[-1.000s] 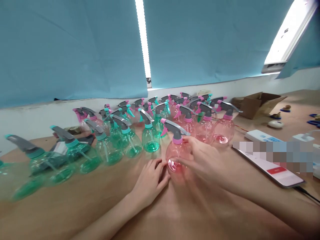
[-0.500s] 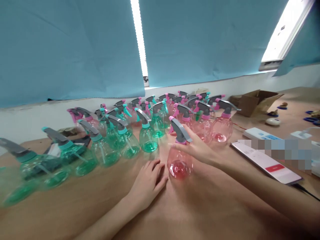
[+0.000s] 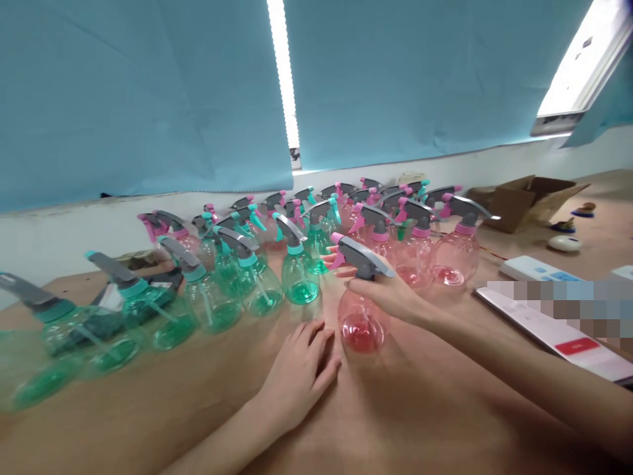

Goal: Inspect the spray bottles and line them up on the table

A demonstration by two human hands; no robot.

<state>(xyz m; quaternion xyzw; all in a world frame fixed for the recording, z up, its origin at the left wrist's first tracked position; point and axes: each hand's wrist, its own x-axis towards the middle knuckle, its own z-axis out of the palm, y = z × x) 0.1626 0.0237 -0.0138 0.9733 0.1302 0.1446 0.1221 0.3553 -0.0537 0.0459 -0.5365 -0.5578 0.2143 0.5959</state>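
My right hand (image 3: 390,293) is at the neck of a pink spray bottle (image 3: 363,328) with a grey and pink trigger head. Its thumb lies along the near side and its fingers reach out past the far side. The bottle stands on the table, with its nozzle turned to the left. My left hand (image 3: 301,363) rests on the tabletop just left of the bottle's base, fingers loosely stretched and apart, holding nothing. The nearest green spray bottle (image 3: 301,284) stands beyond my left hand.
Several green bottles (image 3: 210,303) line the left side, and several pink ones (image 3: 455,254) stand behind and to the right. A phone (image 3: 554,330), a white power strip (image 3: 529,269), a white mouse (image 3: 564,243) and a cardboard box (image 3: 519,204) occupy the right.
The held bottle's trigger head has turned so it lies more sideways, nozzle to the left. My right fingers have spread out further. The whole view has shifted slightly; my left hand stays on the table.
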